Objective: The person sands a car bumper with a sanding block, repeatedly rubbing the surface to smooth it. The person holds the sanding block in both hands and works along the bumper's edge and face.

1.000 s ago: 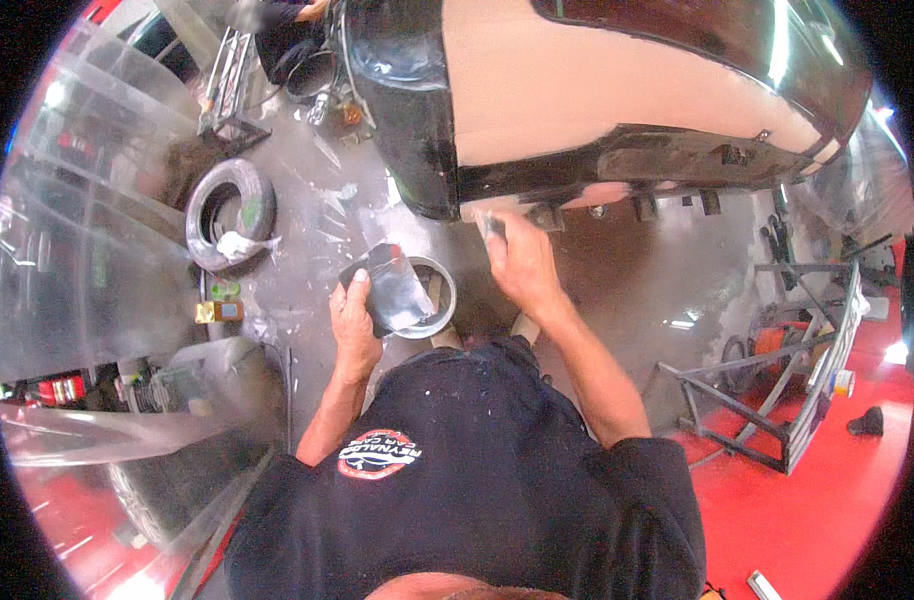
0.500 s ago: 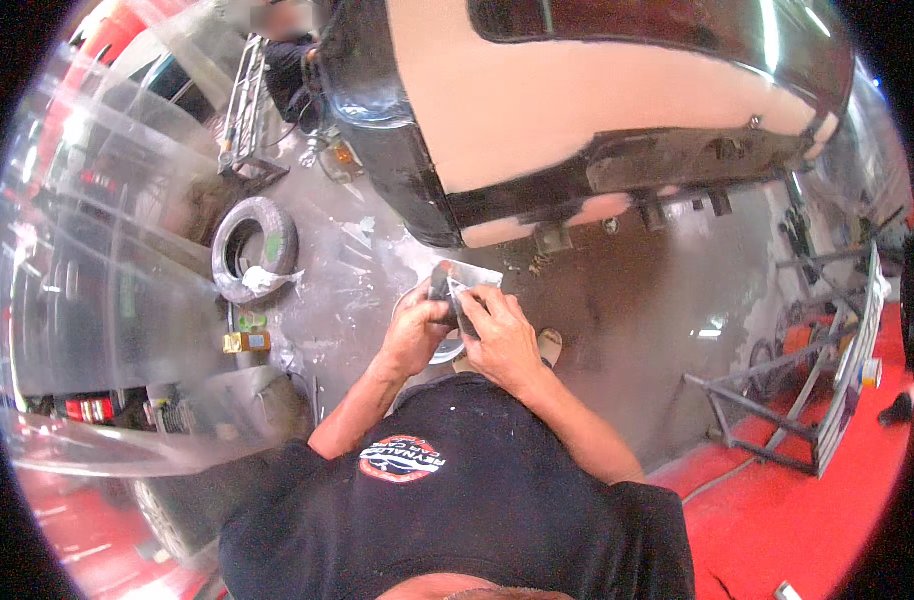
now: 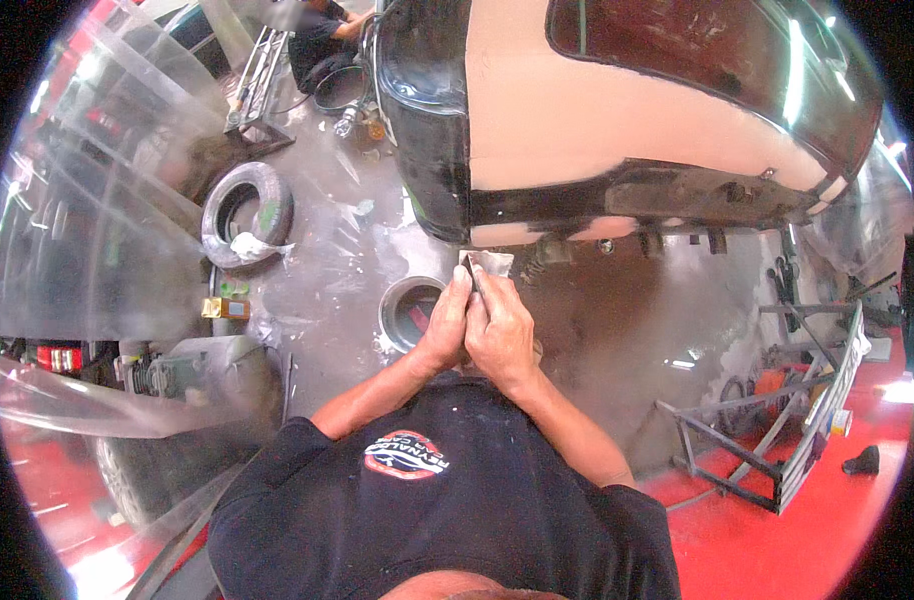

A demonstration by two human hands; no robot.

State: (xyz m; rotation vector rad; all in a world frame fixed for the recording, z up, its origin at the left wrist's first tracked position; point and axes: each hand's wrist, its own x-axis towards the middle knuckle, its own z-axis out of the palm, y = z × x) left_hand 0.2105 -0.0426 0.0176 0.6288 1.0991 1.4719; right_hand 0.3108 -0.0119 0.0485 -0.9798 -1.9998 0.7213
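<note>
A small piece of sandpaper (image 3: 495, 262), pale grey where it shows, sticks up past my fingertips. My left hand (image 3: 447, 328) pinches it from the left, thumb and fingers pressed together. Right beside it, my right hand (image 3: 504, 326) is closed on the same piece, and the two hands touch. Most of the sheet is hidden by my fingers. Just beyond my hands is the lower edge of a dark vehicle body panel (image 3: 547, 120) with a large beige-pink patch. Below and left of my hands stands a round bucket (image 3: 385, 316), a reddish thing inside it.
A tire (image 3: 279, 222) with a white rag lies on the floor at left, near a yellowish box (image 3: 225, 308). Another person (image 3: 317, 45) crouches at far left by a metal rack (image 3: 260, 80). A metal frame (image 3: 729, 470) stands at right; plastic sheeting (image 3: 87, 240) hangs at left.
My hands have drawn together around the sandpaper and turned it, so less of its dark side shows. The view has shifted, bringing the vehicle further right and more of the bucket into sight.
</note>
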